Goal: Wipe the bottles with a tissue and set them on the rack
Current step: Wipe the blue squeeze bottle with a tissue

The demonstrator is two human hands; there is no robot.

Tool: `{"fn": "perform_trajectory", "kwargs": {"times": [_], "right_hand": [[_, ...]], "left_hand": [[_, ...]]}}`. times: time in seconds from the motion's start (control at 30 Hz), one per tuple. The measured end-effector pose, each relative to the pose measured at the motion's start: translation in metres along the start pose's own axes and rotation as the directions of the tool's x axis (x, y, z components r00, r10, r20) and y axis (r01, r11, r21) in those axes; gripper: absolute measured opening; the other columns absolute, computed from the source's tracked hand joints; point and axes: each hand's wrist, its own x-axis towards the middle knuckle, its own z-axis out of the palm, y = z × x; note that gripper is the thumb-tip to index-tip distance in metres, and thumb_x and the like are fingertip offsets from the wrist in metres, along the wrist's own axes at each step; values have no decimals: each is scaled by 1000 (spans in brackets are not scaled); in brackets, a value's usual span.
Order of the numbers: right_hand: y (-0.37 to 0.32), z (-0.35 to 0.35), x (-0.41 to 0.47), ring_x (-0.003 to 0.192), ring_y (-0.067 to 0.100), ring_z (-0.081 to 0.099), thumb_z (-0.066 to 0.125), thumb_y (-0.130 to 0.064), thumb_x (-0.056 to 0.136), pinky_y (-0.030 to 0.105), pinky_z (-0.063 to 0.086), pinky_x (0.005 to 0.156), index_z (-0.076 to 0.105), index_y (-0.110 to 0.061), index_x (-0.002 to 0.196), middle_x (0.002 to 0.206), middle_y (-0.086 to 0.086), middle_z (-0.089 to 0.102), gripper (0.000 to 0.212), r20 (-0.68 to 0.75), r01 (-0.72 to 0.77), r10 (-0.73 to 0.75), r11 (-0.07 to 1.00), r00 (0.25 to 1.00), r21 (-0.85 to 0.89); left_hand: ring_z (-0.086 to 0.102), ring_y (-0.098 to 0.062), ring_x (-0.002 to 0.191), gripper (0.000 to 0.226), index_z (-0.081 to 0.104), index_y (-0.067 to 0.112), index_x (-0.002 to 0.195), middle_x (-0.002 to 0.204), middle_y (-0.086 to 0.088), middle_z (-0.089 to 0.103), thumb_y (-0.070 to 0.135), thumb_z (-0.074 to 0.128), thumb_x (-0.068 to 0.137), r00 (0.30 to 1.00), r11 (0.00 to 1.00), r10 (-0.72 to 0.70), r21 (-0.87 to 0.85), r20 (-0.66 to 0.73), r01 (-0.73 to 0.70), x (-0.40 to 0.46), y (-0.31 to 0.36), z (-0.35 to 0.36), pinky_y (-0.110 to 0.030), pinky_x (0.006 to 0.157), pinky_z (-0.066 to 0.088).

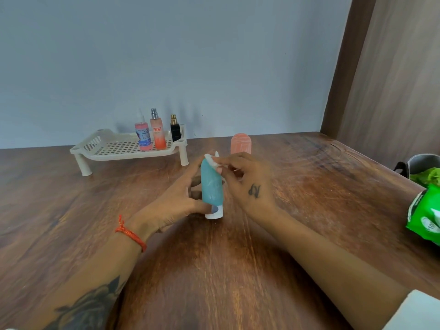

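A dark wooden table (238,270) fills the lower view, set against a pale blue wall (166,55). At its far left stands a cream slotted rack (114,148) on short legs, holding three upright bottles near its right end: a squat pink bottle (142,136) with a blue-and-white label too small to read, a taller orange-pink spray bottle (157,133) lettered "ENRAGE" (read vertically), and a small black bottle (175,129) with a gold neck. At the right edge lies a green wipes packet (423,217), its print blurred, and behind it a grey bin (421,164) with green plastic inside. A peach capsule-shaped bottle (241,143) stands on the table just behind the hands.

Near the centre a teal tube bottle (211,186) stands cap-down, its white cap on the wood. The left hand (176,201) curls round it — thumb at the front near the cap, fingers behind. The right hand (247,177) pinches a small white tissue (212,160) against the tube's top end — fingertips closed on it.
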Motion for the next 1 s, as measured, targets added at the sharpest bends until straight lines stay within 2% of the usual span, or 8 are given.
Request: {"fn": "perform_trajectory", "kwargs": {"times": [0.13,0.33,0.43,0.6,0.7,0.8,0.9,1.0], "right_hand": [[9,-3,1,83,4,62,63,-20,87,13,51,78,68,-18,111,105,-2,69,25,96,-276,278,961,956,-29],[-7,0,-3,84,7,59,64,-9,85,11,47,72,71,-15,100,94,2,67,18,20,204,-203,977,979,-70],[-7,1,-7,90,14,60,66,-4,80,18,47,79,73,-13,97,96,6,66,20,76,288,-280,949,957,-127],[-5,1,-5,83,5,60,63,-13,87,12,50,72,70,-16,103,98,-1,67,18,39,18,-17,999,999,-45],[2,-1,-2,77,2,60,61,-20,89,16,54,71,67,-17,101,92,-8,64,14,125,-255,252,967,960,8],[7,-2,-1,77,1,58,62,-19,88,11,51,69,67,-17,104,93,-6,65,17,122,-331,328,944,937,5],[-5,-2,-2,79,2,59,64,-15,86,9,46,67,70,-18,102,96,-2,67,18,2,-68,68,997,998,-38],[-10,-1,-5,87,13,60,69,-4,78,17,47,77,73,-13,94,95,5,67,18,90,265,-256,957,963,-117]], "left_hand": [[63,-4,102,103,21,51,138,125,11,49,-14,68,74,1000,1000,-8,13,-28,8,1,1,2,-22,81,55],[63,-17,109,104,24,48,137,129,-1,53,-22,64,72,997,999,34,-34,-71,-36,0,-1,2,-32,82,56],[63,-12,106,103,24,47,137,128,7,50,-21,65,71,997,999,33,-13,-64,-34,1,0,3,-30,83,56],[64,-13,106,107,24,47,139,128,1,52,-18,70,68,998,1000,11,-1,-59,-11,2,-1,2,-30,83,56],[63,-15,108,109,22,51,138,133,-2,49,-15,73,67,998,1000,5,19,-61,-4,3,-2,1,-30,87,54],[63,-15,108,110,21,53,137,133,-2,49,-13,75,67,998,1000,2,30,-56,0,2,-3,1,-29,87,54],[63,-16,107,108,23,51,138,129,-4,54,-16,72,68,998,1000,3,14,-60,-2,2,-3,1,-33,87,55],[64,-19,107,105,26,49,135,127,-4,55,-19,68,68,998,1000,13,-18,-63,-14,0,-3,1,-36,86,56]]}}
